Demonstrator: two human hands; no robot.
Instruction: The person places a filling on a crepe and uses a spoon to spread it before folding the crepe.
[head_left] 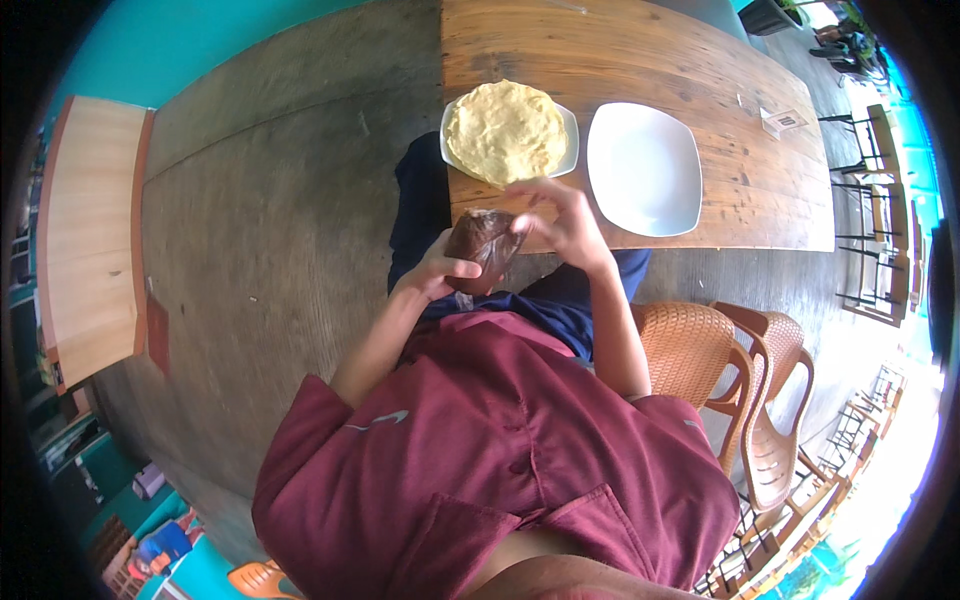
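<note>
My left hand [438,272] is wrapped round a brown-filled clear plastic bag [484,246], its thumb lying across the near side. The bag's upper end looks bunched and points toward the table. My right hand [568,228] is raised just to the right of the bag, thumb and forefinger apart, with the thumb close to the bag's right edge. Whether it touches the plastic I cannot tell. Beyond my hands, a round, lumpy, pale yellow mass [507,132] covers most of a white plate [571,150] near the table's left corner.
A bare white square plate [645,168] rests on the wooden table [760,190] to the right. A small card stand [783,122] is farther right. Woven brown chairs [685,350] stand at my right side. A light wooden cabinet [95,240] is at the far left.
</note>
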